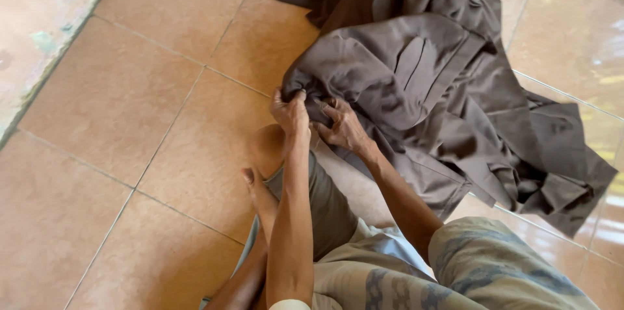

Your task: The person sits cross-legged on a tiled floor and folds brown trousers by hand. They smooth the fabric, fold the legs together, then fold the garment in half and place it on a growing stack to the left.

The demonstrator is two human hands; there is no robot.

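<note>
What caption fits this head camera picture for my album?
Seated on a tiled floor, left hand and right hand grip a crumpled brown garment.

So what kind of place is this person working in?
Probably the floor of a home: glossy orange floor tiles, the person sitting on them, and both the left hand and right hand gripping a brown garment.

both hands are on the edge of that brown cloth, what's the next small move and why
Probably draw the hands apart to stretch the pinched edge flat. The left hand and right hand each have a grip on the near edge of the brown garment, close together, and the cloth beyond lies bunched and creased on the tiled floor.
</note>
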